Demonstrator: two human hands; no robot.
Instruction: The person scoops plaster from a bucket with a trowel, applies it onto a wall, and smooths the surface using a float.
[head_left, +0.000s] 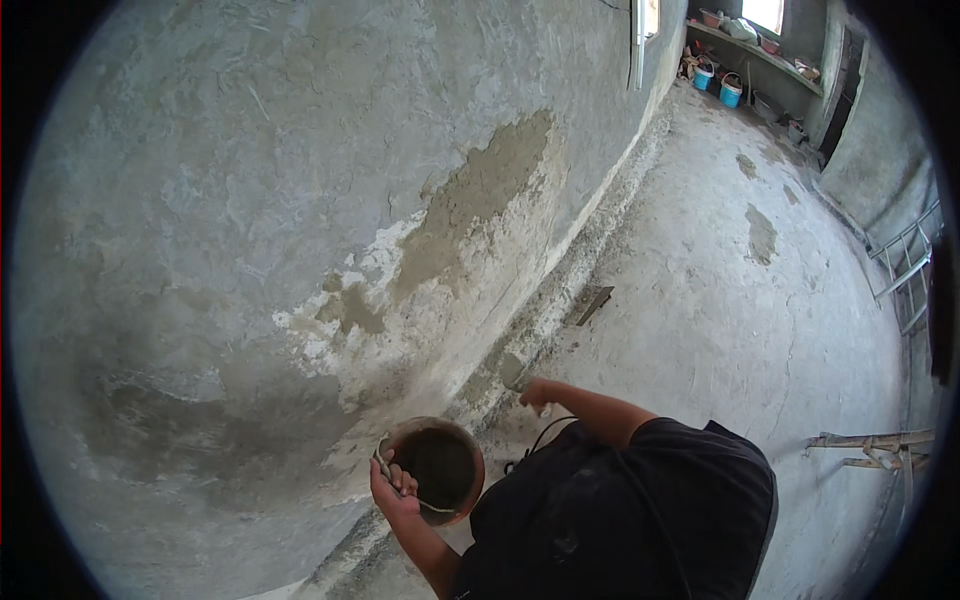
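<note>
My left hand (395, 485) grips the pale handle of a round, dirty bucket (470, 465) with dark grey material inside, held low beside the rough plaster wall (250, 170). Closed fingers of my right hand (535, 395) hold what looks like a trowel, its greyish blade (512, 371) hard to make out against the mortar strip along the wall's foot. A darker, damp-looking patch (475, 190) with flaky white edges marks the wall above. A dark cable (550, 425) shows beside my black shirt.
A dark flat piece (595, 305) lies on the grey floor (700, 320) near the wall's base. Along the right stand a metal ladder (905, 265) and a wooden trestle (870, 445). At the far end, blue buckets (730, 93) and other containers sit below a cluttered ledge (755, 55) and window.
</note>
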